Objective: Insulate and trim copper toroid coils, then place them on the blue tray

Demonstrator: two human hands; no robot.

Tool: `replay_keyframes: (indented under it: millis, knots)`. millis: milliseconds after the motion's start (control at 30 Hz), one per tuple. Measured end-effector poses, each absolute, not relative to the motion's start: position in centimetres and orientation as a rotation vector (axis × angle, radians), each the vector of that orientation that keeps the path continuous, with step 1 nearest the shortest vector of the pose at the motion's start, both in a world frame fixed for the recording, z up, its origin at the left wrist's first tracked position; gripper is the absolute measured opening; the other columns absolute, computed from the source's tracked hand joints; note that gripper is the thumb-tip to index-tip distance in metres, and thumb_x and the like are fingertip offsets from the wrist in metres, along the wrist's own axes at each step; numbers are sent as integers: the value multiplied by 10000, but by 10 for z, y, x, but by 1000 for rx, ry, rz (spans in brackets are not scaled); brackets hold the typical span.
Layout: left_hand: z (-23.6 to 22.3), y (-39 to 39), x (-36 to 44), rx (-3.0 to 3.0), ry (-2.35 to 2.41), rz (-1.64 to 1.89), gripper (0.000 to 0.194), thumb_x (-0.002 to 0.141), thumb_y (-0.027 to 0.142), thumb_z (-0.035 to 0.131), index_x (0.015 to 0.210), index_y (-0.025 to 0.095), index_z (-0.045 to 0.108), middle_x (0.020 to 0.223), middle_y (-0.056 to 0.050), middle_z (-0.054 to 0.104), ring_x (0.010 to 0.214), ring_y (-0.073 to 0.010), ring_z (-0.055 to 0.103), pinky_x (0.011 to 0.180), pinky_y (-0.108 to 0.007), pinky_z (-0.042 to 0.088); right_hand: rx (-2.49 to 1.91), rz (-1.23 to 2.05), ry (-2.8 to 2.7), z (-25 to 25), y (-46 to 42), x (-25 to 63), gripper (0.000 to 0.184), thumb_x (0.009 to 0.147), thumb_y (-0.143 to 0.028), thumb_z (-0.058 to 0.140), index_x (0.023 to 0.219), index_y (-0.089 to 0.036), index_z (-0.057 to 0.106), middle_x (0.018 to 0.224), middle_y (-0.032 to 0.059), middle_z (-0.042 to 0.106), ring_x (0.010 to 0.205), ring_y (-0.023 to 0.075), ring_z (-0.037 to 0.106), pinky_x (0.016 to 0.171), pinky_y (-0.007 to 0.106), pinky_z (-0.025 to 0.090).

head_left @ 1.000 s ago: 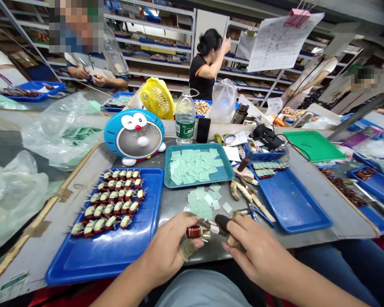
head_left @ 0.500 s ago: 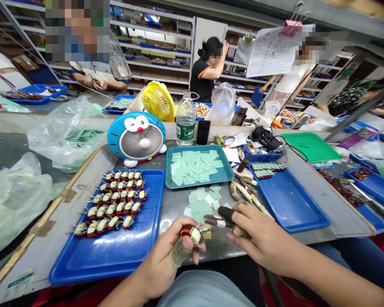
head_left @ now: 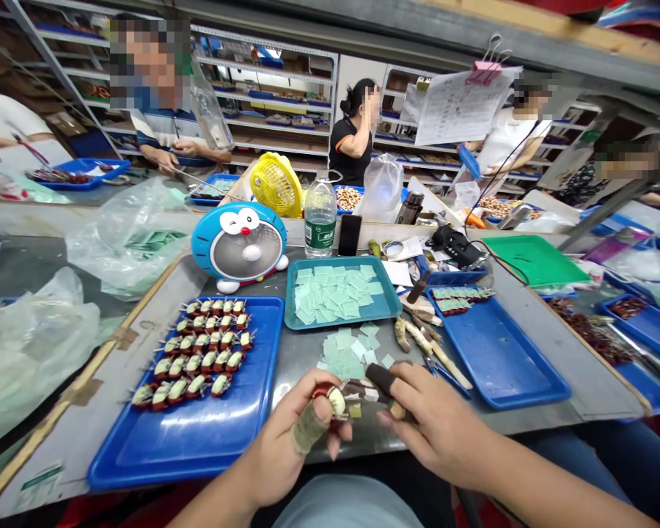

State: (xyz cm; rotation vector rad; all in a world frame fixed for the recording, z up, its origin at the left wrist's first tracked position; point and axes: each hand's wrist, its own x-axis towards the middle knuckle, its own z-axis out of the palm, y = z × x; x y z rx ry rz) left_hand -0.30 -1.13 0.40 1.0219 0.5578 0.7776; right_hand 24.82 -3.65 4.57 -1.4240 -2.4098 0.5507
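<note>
Reference: the clock face is centred on the wound coil (head_left: 323, 392), with 12 o'clock pointing away from the person. The coil is held above the near part of the worktop (head_left: 294, 353), pinched between the thumb and fingers of the left hand (head_left: 280, 433); this thumb wears a greenish wrap (head_left: 311, 429). At 3 o'clock, the fingers of the right hand (head_left: 443, 418) are curled around a hand tool (head_left: 380, 378), its working end directed at the coil. Contact between tool and coil cannot be confirmed.

At 9 o'clock, a large blue tray (head_left: 187, 444) carries rows of finished-looking coils (head_left: 194, 361). At 12 to 1 o'clock, loose green squares (head_left: 342, 356) lie beyond the hands. Blue-handled pliers (head_left: 449, 378) lie near 3 o'clock; a second blue tray (head_left: 500, 359) is at 2 o'clock.

Farther, at 12 o'clock, a teal tray (head_left: 388, 297) holds more squares. Behind it stand a bottle (head_left: 320, 231) and a phone (head_left: 350, 235). A blue character-shaped fan (head_left: 239, 242) stands at 11 o'clock. A co-worker (head_left: 352, 150) is beyond, at 12 o'clock.
</note>
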Motion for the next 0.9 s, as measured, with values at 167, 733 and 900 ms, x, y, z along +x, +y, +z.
replay_keyframes:
  millis: [167, 733, 900]
  knots:
    - [7, -8, 3, 1052, 548, 745, 497, 938, 640, 573, 1126, 180, 587, 829, -57, 681, 647, -124, 587, 611, -240, 451, -1450, 583, -2354, 40, -40, 249, 63, 978, -191, 573, 926, -205, 539, 1073, 66, 585, 965, 216, 553, 818, 354, 458]
    - [4, 0, 8, 1201, 569, 693, 487, 977, 628, 515, 1168, 183, 566, 888, -52, 660, 725, -132, 569, 669, -254, 472, -1572, 493, -2359, 34, -51, 248, 75, 999, -212, 524, 1037, -228, 461, 964, 37, 573, 872, 220, 555, 757, 337, 425]
    - [6, -7, 19, 1007, 554, 709, 496, 961, 637, 537, 1101, 163, 571, 815, -41, 674, 634, -102, 566, 618, -222, 444, -1521, 194, -2384, 19, -44, 253, 112, 916, -119, 522, 938, -220, 478, 901, 45, 562, 809, 230, 514, 698, 335, 388]
